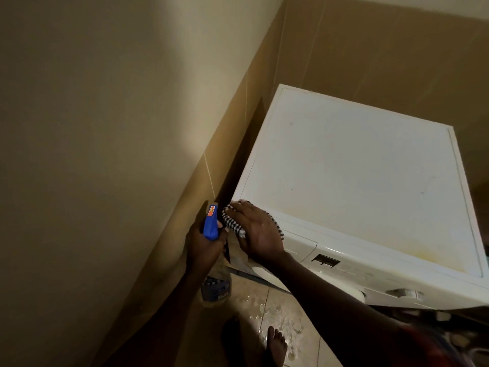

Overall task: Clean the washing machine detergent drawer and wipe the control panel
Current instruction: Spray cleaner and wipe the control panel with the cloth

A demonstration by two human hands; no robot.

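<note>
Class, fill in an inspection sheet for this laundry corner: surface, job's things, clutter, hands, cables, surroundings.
Surface: washing machine top, white, yellowish stains near the front.
Job's things: checked cloth on the machine's front left corner; spray bottle with blue head; control panel below.
Clutter: blurred shapes on the floor, right.
Hands: left hand grips the spray bottle; right hand presses the cloth.
Cables: nothing seen.
Surroundings: tiled wall; wet floor tiles; a bare foot.

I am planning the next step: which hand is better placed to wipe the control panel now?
Right. The right hand presses the checked cloth beside the control panel; the left hand holds the spray bottle.
</note>
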